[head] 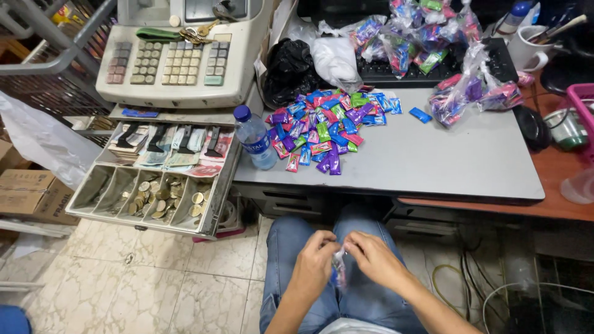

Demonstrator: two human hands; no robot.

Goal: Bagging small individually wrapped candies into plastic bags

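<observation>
A grey desk top (433, 154) carries a heap of wrapped candies (325, 127). Below it, over the lap, the left hand (314, 265) and right hand (373, 260) pinch a small clear plastic bag (339, 270) between them. It hangs lengthwise, mouth apparently up (partly hidden). It looks light, limp and slippery; best gripped at the neck.

Small shop counter, shown by beige push-button cash register (176, 55) set at left. Open grey cash drawer (151, 179) seen beneath it, banknotes clipped in rear slots, coins heaped in front trays. Loose heap of small bright foil-wrapped candies (325, 130) spread on grey metal desktop (445, 164). Clear plastic bags filled with same candies (427, 34) piled behind. Brown cardboard carton (31, 195) stored on marble-tiled floor (154, 278).
</observation>
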